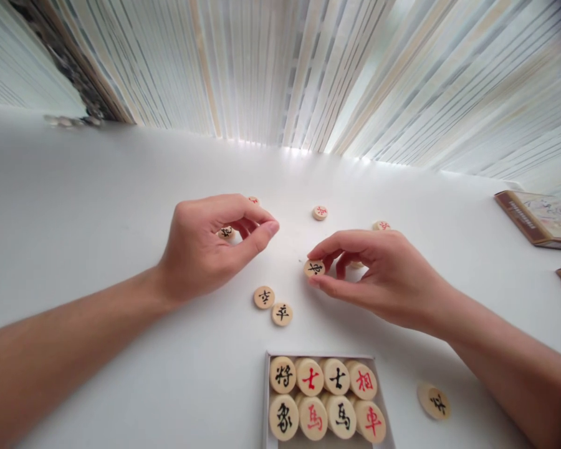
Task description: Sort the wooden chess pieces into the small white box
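Between the thumb and index finger of my right hand [378, 268] is a wooden xiangqi piece [314, 269], its black character facing up. My left hand [215, 246] is closed, thumb and index fingertip pressed together with no piece visible between them. Through the gap in that hand shows a black-lettered piece [225, 233], partly hidden. Two black-lettered pieces, one [264, 297] beside the other [282, 314], lie between the hands and the box. The shallow box [267, 399] at the front holds stacked pieces in two rows, red and black characters on top.
Red-lettered pieces lie beyond my hands: one [320, 212] in the middle, another [382, 226] behind my right hand, a third [254, 201] behind my left. A black-lettered piece [434, 401] sits right of the box. A brown-edged box [540, 218] lies far right. A striped curtain [271, 68] hangs behind the white table [98, 206].
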